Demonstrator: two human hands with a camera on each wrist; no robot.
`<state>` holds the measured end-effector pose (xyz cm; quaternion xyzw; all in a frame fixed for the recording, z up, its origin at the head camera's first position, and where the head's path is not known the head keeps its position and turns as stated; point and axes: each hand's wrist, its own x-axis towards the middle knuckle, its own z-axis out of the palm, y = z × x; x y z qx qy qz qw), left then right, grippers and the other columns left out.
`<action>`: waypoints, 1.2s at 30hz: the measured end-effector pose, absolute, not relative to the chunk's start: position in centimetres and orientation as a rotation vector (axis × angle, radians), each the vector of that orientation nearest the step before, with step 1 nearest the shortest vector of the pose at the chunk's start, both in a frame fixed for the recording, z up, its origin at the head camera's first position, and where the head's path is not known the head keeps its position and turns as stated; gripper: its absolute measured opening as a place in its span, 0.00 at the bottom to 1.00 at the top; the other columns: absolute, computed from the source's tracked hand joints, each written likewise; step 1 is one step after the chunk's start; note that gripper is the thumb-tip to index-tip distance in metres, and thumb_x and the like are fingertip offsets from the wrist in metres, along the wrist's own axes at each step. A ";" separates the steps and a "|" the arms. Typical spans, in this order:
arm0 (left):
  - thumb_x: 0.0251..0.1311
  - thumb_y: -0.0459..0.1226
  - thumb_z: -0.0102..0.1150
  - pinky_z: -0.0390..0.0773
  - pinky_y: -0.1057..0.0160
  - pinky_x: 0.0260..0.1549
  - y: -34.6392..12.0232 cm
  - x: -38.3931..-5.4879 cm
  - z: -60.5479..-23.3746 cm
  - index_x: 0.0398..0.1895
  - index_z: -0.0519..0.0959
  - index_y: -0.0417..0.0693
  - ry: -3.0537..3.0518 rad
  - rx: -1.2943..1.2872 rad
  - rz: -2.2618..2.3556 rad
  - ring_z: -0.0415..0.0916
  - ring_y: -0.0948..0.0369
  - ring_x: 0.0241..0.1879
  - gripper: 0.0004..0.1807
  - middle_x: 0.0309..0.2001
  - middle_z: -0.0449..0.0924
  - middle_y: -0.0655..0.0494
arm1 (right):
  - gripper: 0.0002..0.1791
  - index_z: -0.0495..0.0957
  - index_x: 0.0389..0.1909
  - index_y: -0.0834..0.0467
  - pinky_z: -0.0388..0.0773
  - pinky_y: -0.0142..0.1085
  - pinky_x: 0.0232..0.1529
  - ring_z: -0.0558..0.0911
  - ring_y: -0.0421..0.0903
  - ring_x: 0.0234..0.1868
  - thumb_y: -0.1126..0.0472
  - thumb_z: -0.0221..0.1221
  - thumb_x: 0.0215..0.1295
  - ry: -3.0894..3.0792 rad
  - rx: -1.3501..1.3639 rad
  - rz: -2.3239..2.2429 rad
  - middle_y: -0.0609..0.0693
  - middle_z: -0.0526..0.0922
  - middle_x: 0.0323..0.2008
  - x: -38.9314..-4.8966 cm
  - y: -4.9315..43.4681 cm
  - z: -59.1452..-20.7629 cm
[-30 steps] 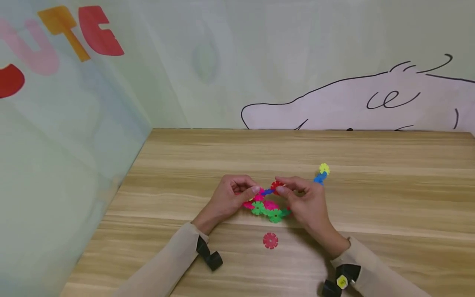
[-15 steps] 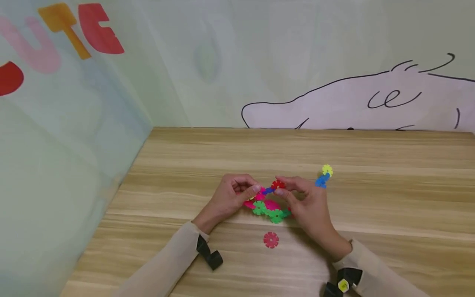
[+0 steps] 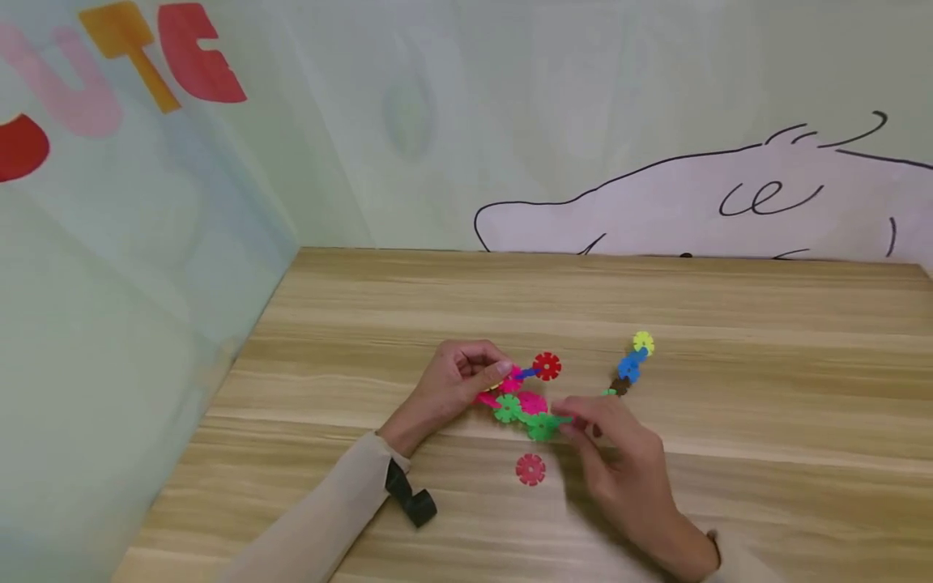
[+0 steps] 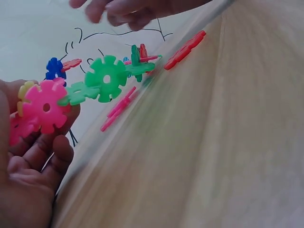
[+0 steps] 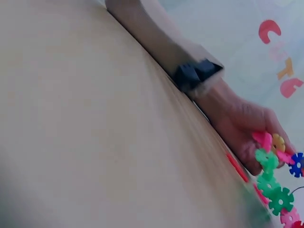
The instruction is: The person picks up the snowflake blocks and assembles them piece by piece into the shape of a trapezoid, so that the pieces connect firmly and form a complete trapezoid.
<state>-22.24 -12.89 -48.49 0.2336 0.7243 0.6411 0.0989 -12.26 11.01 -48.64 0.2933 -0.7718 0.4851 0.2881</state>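
Observation:
My left hand [image 3: 466, 380] pinches the near end of a chain of notched plastic snowflake discs between thumb and fingers. Pink [image 4: 46, 107], yellow and green discs [image 4: 107, 78] show there in the left wrist view. A blue disc [image 4: 55, 69] with a red disc [image 3: 547, 366] at its tip branches off. Past the green discs the chain runs behind my right hand [image 3: 630, 465] toward brown, blue [image 3: 629, 369] and yellow discs [image 3: 644, 342]. In the left wrist view, the right hand's loosely bent fingers are above the chain and apart from it.
A loose red disc [image 3: 530, 470] lies flat on the wooden table [image 3: 364, 502] in front of the chain. Another loose pink disc [image 4: 118, 109] lies close beneath the chain. Printed walls [image 3: 364, 121] border the table at the back and left.
My right hand has let go of the red disc on the blue branch and moved down and right, uncovering it and more of the chain's far end. The left hand keeps its hold.

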 end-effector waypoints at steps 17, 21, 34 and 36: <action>0.74 0.32 0.62 0.70 0.73 0.24 -12.8 -22.2 -48.4 0.45 0.87 0.32 2.103 0.646 1.913 0.71 0.70 0.25 0.10 0.32 0.87 0.67 | 0.22 0.82 0.62 0.45 0.85 0.33 0.52 0.83 0.35 0.52 0.66 0.67 0.71 -2.553 0.940 0.986 0.35 0.87 0.53 -9.8 10.3 -49.6; 0.74 0.32 0.62 0.67 0.73 0.22 -12.8 -22.2 -48.4 0.45 0.87 0.32 2.094 0.644 1.918 0.69 0.70 0.24 0.10 0.32 0.87 0.67 | 0.26 0.81 0.60 0.43 0.84 0.35 0.51 0.80 0.35 0.53 0.70 0.68 0.67 -2.560 0.942 0.924 0.34 0.85 0.52 -9.8 10.3 -49.5; 0.74 0.32 0.62 0.72 0.73 0.26 -12.8 -22.4 -48.6 0.44 0.87 0.32 2.097 0.645 1.919 0.71 0.70 0.26 0.09 0.33 0.87 0.63 | 0.27 0.82 0.57 0.52 0.80 0.23 0.42 0.79 0.34 0.41 0.78 0.69 0.61 -2.398 0.895 1.296 0.41 0.84 0.47 -10.1 10.5 -49.4; 0.74 0.32 0.62 0.72 0.73 0.26 -12.8 -22.3 -48.6 0.44 0.87 0.33 2.105 0.638 1.913 0.71 0.70 0.26 0.09 0.34 0.88 0.62 | 0.24 0.83 0.56 0.55 0.81 0.22 0.46 0.82 0.35 0.41 0.78 0.70 0.62 -2.346 0.861 1.321 0.43 0.87 0.46 -10.2 10.5 -49.3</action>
